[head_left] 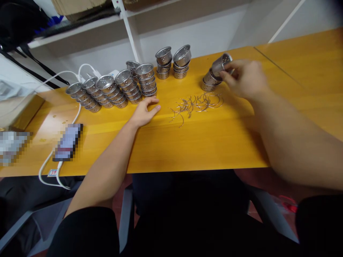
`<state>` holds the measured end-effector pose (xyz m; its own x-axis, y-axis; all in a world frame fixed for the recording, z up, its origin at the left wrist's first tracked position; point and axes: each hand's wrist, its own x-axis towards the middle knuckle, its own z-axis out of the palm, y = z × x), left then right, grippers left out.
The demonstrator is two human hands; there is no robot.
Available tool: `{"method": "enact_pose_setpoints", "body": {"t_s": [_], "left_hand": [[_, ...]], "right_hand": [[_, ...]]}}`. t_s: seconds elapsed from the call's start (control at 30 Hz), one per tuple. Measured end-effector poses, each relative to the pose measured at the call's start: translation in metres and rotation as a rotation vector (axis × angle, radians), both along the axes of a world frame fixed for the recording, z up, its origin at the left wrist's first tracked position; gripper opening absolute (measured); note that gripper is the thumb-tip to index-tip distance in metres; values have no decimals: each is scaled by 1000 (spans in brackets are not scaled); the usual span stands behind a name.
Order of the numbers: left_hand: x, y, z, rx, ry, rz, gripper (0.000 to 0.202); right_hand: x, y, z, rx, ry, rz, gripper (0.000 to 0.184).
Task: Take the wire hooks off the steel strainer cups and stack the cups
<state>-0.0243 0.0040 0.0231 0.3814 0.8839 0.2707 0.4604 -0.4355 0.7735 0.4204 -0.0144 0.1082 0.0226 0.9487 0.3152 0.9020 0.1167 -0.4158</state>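
My right hand (245,80) pinches a small perforated metal cup (221,64), tilted, just above a short stack of similar cups (209,82) on the yellow table (187,142). My left hand (146,111) lies flat on the table, fingers stretched out, holding nothing. It rests left of a loose pile of thin wire handles (197,103). Leaning stacks of the same cups (115,91) stand in a row beyond my left hand, and two more stacks (173,62) stand at the back.
A blurred phone (68,142) lies at the left with a white cable (46,167) running past it. A cardboard box (18,110) sits at the far left edge. White shelving (128,28) rises behind the table.
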Motion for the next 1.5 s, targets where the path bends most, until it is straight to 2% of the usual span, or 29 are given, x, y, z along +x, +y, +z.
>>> {"method": "enact_pose_setpoints", "body": {"t_s": [0.1,0.17,0.27,0.37,0.4,0.47,0.57,0.67,0.87,1.0,1.17,1.33,1.43,1.5], "left_hand": [[3,-5,1,-14,-66,-32,68],[8,-10,3,-31,-105,-45,78],[20,-22,6,-25,-113,-74,110],[32,-34,13,29,-82,-120,134],[34,-37,16,56,-66,-137,133],[36,-42,22,114,-36,-175,119],[34,-45,28,136,-13,-216,94],[32,-45,30,103,-7,-214,85],[30,-39,27,131,20,-164,87],[29,-34,23,155,45,-161,91],[30,-33,23,193,98,-164,85],[28,-32,24,241,141,-182,79],[25,-29,22,288,182,-144,86],[23,-28,20,286,204,-90,89]], "right_hand": [[-6,-9,9,157,39,17,35],[-19,-19,15,229,59,99,34],[-57,-36,13,227,88,369,29],[-105,-50,-5,234,146,709,27],[-119,-53,-13,232,166,798,26],[-140,-57,-29,210,173,870,25],[-150,-55,-44,189,193,946,24],[-141,-51,-49,170,179,946,23],[-129,-45,-47,164,201,832,21],[-129,-42,-47,159,280,834,24],[-127,-38,-45,158,342,844,31],[-124,-33,-46,144,364,844,25],[-123,-29,-49,150,387,786,27],[-121,-25,-50,197,411,696,30]]}}
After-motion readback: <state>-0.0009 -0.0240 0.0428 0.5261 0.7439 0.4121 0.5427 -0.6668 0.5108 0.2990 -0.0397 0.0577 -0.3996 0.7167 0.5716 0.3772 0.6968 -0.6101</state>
